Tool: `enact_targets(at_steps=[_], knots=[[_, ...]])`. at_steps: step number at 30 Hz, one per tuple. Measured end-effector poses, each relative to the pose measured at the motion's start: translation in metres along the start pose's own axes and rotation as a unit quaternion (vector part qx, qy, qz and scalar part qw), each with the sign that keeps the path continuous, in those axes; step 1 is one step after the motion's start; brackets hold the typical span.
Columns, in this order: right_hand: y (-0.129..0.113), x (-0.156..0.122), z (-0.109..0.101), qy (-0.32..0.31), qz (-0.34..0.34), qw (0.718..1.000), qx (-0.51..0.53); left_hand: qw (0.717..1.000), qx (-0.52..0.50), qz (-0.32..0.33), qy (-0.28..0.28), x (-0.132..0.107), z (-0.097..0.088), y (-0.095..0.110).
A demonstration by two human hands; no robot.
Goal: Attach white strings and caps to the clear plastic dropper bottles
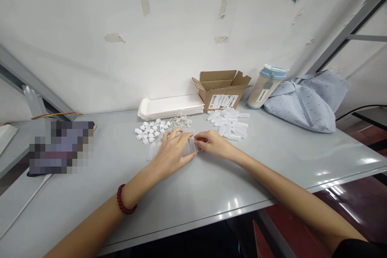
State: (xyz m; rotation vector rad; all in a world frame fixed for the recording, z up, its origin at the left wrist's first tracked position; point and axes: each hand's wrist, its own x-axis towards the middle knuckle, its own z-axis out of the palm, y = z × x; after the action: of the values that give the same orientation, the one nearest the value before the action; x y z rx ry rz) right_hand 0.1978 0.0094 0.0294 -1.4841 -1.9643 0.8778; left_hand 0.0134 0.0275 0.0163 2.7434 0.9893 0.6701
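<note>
My left hand lies across a row of small translucent plastic tubes, its fingers at the far side and its thumb along the near right side. Close against the right end of that row, my right hand has its thumb and fingers pinched on a translucent tube. The fingers partly cover this tube. Loose small white caps are scattered just beyond the left hand. A pile of similar translucent tubes sits beyond the right hand. Whitish string lies bunched between the caps and that pile.
Against the wall stand a stack of white trays, an open cardboard box, a tumbler and a light blue cloth bag. A pixelated object lies at the left, with a white cable on the grey table.
</note>
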Motion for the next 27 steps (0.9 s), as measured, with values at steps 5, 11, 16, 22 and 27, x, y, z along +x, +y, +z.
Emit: enact_targets(at_steps=[5, 11, 16, 22, 27], knots=[[0.004, 0.000, 0.003, -0.015, -0.016, 0.999, -0.037, 0.999, 0.023, -0.006, -0.039, -0.001, 0.001, -0.001], [0.005, 0.000, 0.000, -0.012, -0.019, 0.997, -0.069, 0.998, 0.048, 0.003, -0.044, -0.005, 0.001, -0.007], [0.003, -0.001, -0.010, -0.057, -0.005, 0.997, -0.058, 0.996, 0.075, 0.004, -0.043, -0.007, 0.000, -0.011], [-0.001, -0.002, -0.014, -0.113, -0.003, 0.992, -0.052, 0.994, 0.106, 0.010, -0.039, -0.007, -0.002, -0.010], [0.002, -0.001, -0.007, -0.086, -0.015, 0.993, -0.077, 0.992, 0.119, 0.004, -0.044, -0.007, -0.002, -0.011]])
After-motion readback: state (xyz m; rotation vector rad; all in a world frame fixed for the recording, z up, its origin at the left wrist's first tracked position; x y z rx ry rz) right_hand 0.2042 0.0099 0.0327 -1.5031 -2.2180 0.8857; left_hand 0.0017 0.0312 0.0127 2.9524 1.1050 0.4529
